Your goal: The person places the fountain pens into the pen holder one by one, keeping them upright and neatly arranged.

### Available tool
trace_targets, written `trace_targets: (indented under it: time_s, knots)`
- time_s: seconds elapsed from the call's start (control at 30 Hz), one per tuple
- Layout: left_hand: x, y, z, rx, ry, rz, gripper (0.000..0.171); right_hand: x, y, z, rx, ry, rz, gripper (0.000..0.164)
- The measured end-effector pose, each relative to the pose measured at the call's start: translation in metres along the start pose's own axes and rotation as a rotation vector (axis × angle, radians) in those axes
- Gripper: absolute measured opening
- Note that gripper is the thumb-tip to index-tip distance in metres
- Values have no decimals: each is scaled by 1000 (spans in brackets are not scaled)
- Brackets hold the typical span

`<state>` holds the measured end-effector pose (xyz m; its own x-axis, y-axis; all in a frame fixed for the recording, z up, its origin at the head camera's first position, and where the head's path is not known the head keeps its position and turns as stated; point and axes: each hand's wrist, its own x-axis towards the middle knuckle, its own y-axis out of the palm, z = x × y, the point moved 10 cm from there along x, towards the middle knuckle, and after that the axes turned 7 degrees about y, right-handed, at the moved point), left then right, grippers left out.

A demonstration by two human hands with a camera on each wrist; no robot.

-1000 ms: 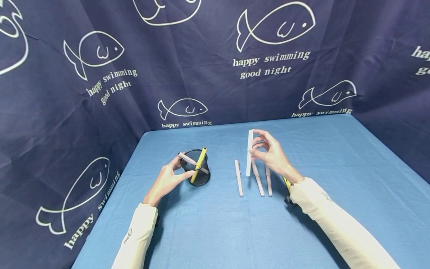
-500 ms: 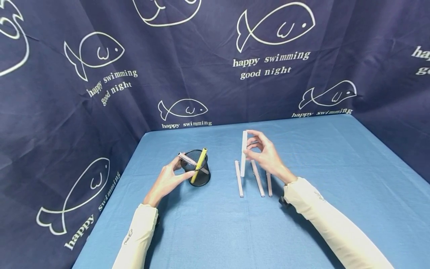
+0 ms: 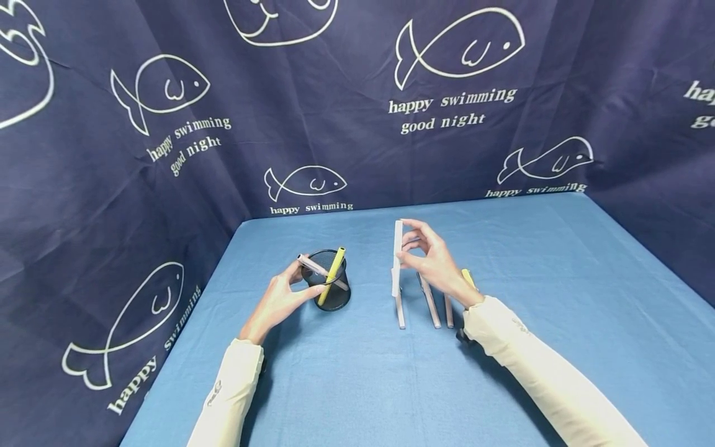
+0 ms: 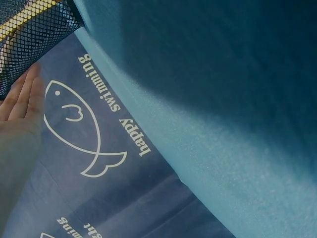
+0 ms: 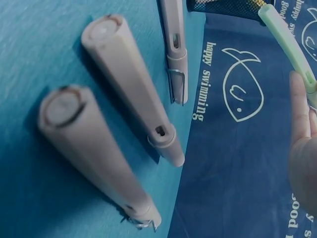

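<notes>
My left hand [image 3: 279, 302] grips the black mesh pen holder [image 3: 334, 299] between thumb and fingers. A yellow pen [image 3: 336, 266] and a pale pink pen [image 3: 310, 264] lean inside it. My right hand [image 3: 429, 251] pinches a pale pen [image 3: 397, 257] nearly upright above the table; it looks light green in the right wrist view. Below that hand lie three pale pink pens, the left one [image 3: 400, 313], the middle one [image 3: 430, 304] and the right one [image 3: 449, 310]. The left wrist view catches the left fingers [image 4: 30, 94] against the mesh.
A yellow object [image 3: 468, 277], mostly hidden, shows behind my right wrist. The blue cloth-covered table [image 3: 357, 385] meets a dark blue curtain [image 3: 357, 124] with white fish drawings at the back and sides.
My right hand has moved left with the upright pen, which now overlaps the leftmost pink pen in the head view. The left hand and the pen holder stay put.
</notes>
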<state>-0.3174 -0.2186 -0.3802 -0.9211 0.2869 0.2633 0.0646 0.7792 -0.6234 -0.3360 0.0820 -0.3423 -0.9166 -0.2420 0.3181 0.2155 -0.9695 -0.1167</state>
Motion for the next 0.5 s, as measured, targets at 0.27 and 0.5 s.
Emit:
trace_targets:
  time_s: [0.27,0.5]
  knots:
    - [0,-1,0,7,-6,-5,79,3,9,4,-2,-12,12,64]
    - [-1,-1,2,2,-21,-3,80,5,17,5,-5,-22,19,64]
